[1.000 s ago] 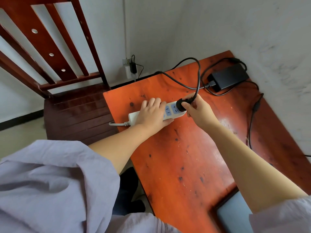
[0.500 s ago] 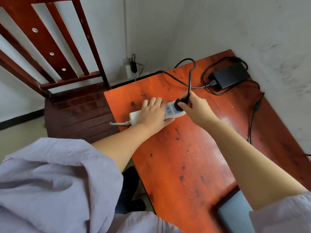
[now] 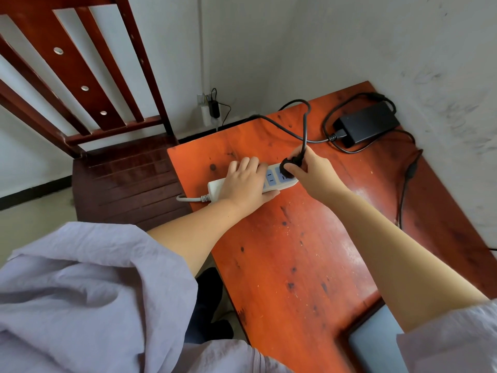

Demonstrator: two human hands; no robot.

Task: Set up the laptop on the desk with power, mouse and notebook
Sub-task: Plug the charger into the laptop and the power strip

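Since the frame half a second back, the right hand (image 3: 313, 172) has been shifting very little, pressing the black plug (image 3: 289, 165) lower onto the end socket of the power strip (image 3: 271, 179), while the cable (image 3: 304, 125) loop above it is standing taller and narrower; the left hand (image 3: 246, 184) is staying where it was.

Seen from the head camera, the power strip is lying on the desk (image 3: 309, 251) at about 11 o'clock from the desk's middle, a long white plastic bar with pale blue socket faces and a ribbed grey cord running off its left end over the desk edge. The left hand is lying flat over its left half, fingers closed down on it and pinning it. The right hand is pinching the round, matte plug between thumb and fingers, the plug touching the strip's right end.

From the plug the thin rubbery cable is curling up and over toward the power brick (image 3: 367, 125), a flat black rectangular block sitting at 1 o'clock in the desk's far corner near the wall. Another cord is trailing from it down the right edge.

The desk top is glossy orange-red wood, scratched and dotted with dark knots. A dark slatted wooden chair (image 3: 129, 176) is standing at 9 o'clock beside the desk. Loose lilac sleeves (image 3: 94, 292) are bunching at both arms.
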